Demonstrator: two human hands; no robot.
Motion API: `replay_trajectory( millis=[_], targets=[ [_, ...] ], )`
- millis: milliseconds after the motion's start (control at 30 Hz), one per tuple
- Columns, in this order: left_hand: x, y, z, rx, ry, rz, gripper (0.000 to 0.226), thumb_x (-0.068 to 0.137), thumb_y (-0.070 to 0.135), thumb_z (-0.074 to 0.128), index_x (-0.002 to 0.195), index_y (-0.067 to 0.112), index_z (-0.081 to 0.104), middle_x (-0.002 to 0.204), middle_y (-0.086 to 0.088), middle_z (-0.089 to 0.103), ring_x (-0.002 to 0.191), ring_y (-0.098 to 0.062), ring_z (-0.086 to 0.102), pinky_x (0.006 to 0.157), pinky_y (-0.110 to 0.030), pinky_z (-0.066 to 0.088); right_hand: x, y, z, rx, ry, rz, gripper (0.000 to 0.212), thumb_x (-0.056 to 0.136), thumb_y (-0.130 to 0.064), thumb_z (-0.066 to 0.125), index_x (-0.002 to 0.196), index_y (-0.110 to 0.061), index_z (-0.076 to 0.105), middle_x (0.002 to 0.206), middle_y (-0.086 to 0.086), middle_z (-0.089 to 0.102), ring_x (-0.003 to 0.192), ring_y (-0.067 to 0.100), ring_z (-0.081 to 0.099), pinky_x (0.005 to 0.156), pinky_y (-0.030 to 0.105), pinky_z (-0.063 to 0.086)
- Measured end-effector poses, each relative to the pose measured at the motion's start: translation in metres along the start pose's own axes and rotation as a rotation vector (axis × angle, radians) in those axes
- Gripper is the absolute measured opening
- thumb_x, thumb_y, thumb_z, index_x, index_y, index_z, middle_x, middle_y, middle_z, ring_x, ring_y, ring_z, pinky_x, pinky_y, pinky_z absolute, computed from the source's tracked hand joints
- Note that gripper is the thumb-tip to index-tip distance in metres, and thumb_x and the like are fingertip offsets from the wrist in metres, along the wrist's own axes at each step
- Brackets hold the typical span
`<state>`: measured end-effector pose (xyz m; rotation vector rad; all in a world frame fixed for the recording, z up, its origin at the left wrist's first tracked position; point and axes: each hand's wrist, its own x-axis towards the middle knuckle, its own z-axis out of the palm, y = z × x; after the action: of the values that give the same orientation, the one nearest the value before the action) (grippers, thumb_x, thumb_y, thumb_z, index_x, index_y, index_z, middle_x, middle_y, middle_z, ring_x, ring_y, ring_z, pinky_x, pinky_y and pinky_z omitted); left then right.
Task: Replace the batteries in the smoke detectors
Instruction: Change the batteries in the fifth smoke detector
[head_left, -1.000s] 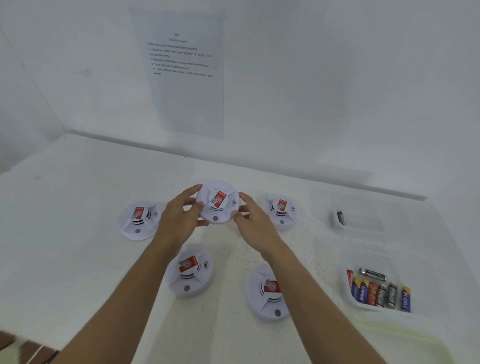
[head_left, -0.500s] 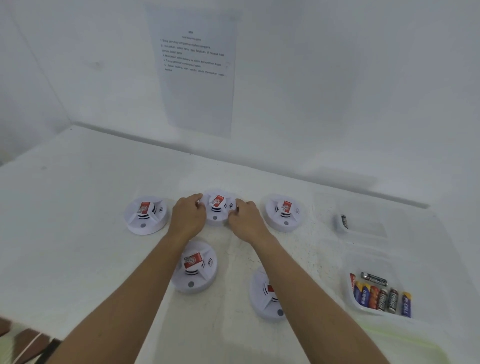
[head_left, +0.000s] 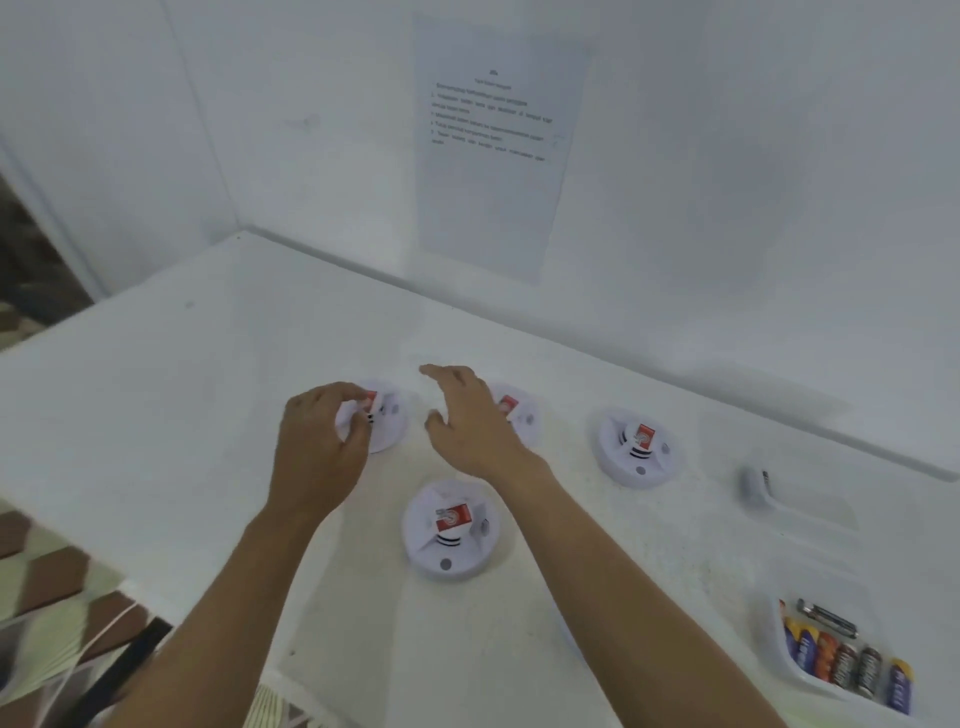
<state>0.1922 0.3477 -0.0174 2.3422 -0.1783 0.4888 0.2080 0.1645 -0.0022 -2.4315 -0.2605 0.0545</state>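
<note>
- At 4 o'clock on the white table (head_left: 156, 415), nearest me, a clear plastic tray (head_left: 810, 688) holds a row of coloured batteries (head_left: 852, 670). The stock looks almost full.
- At the centre, a round white smoke detector with a red label (head_left: 449, 530) lies closed, with no hand on it.
- At 10 o'clock from it, the left hand (head_left: 317, 452) curls its fingers round the far-left white detector (head_left: 384, 421), gripping it. I cannot tell whether it is lifted off the table.
- At 12 o'clock, the right hand (head_left: 467, 421) hovers with fingers spread, holding nothing, above the half-hidden middle far detector (head_left: 519, 410).
- At 2 o'clock, the far-right white detector (head_left: 639, 447) lies untouched.
- At 3 o'clock, a small clear container (head_left: 800, 501) holds one dark battery (head_left: 765, 480), probably a spent one.
- No detector shows an open compartment, so I judge most of the swaps remain.
</note>
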Motion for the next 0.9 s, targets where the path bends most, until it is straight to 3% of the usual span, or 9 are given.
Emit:
replay_trajectory(
  millis=[133,300,367,500,600,700,900],
  targets=[
    [-0.02,-0.05,-0.01,0.269,-0.098,-0.186,0.041,0.089,0.026,0.056,0.127,0.01,0.06,0.14,-0.013,0.054,0.132,-0.039,0.044,0.104,-0.055,0.036,0.024,-0.018,0.03,-0.026,-0.173,-0.057,0.071,0.095,-0.025,0.06,0.157,-0.017,0.026,0.163,0.01,0.02,0.151,0.029,0.018,0.121,0.047,0.022],
    [-0.029,-0.079,-0.009,0.486,-0.251,-0.167,0.067,0.085,0.047,0.028,0.128,0.005,0.058,0.136,-0.019,0.056,0.124,-0.044,0.05,0.102,-0.055,0.043,0.048,-0.023,0.055,-0.324,-0.325,-0.063,0.099,0.087,-0.039,0.066,0.16,-0.025,0.002,0.168,0.008,-0.002,0.154,0.03,0.002,0.119,0.053,0.016],
    [-0.029,-0.081,-0.007,0.497,-0.262,-0.164,0.068,0.086,0.048,0.027,0.129,0.005,0.057,0.136,-0.019,0.056,0.124,-0.043,0.05,0.101,-0.054,0.043,0.054,-0.022,0.056,-0.35,-0.312,-0.054,0.099,0.084,-0.041,0.067,0.16,-0.028,0.005,0.168,0.008,0.002,0.152,0.032,0.01,0.118,0.053,0.017],
    [-0.03,-0.083,-0.007,0.498,-0.245,-0.163,0.067,0.087,0.048,0.027,0.131,0.007,0.056,0.138,-0.017,0.055,0.127,-0.041,0.048,0.103,-0.052,0.042,0.057,-0.023,0.056,-0.328,-0.233,-0.059,0.09,0.078,-0.044,0.072,0.153,-0.028,0.025,0.156,0.007,0.028,0.139,0.032,0.033,0.112,0.046,0.027],
    [-0.032,-0.083,-0.007,0.498,-0.237,-0.164,0.07,0.087,0.05,0.022,0.135,0.009,0.053,0.143,-0.015,0.051,0.132,-0.039,0.044,0.108,-0.05,0.038,0.054,-0.02,0.056,-0.28,-0.17,-0.048,0.089,0.074,-0.044,0.077,0.148,-0.026,0.032,0.145,0.006,0.039,0.132,0.029,0.039,0.107,0.042,0.033],
    [-0.032,-0.082,-0.007,0.493,-0.247,-0.185,0.069,0.089,0.051,0.022,0.14,0.012,0.048,0.149,-0.011,0.045,0.137,-0.035,0.038,0.112,-0.048,0.032,0.046,-0.014,0.05,-0.181,-0.137,-0.011,0.094,0.071,-0.041,0.08,0.149,-0.026,0.03,0.141,0.008,0.041,0.128,0.029,0.04,0.104,0.039,0.038],
    [-0.029,-0.082,-0.007,0.448,-0.255,-0.23,0.053,0.097,0.038,0.047,0.144,0.014,0.043,0.154,-0.009,0.038,0.143,-0.033,0.028,0.117,-0.047,0.026,0.01,-0.004,0.023,0.087,-0.036,0.019,0.1,0.068,-0.028,0.084,0.151,-0.03,0.027,0.137,0.007,0.032,0.124,0.03,0.044,0.102,0.041,0.045]
  ],
)
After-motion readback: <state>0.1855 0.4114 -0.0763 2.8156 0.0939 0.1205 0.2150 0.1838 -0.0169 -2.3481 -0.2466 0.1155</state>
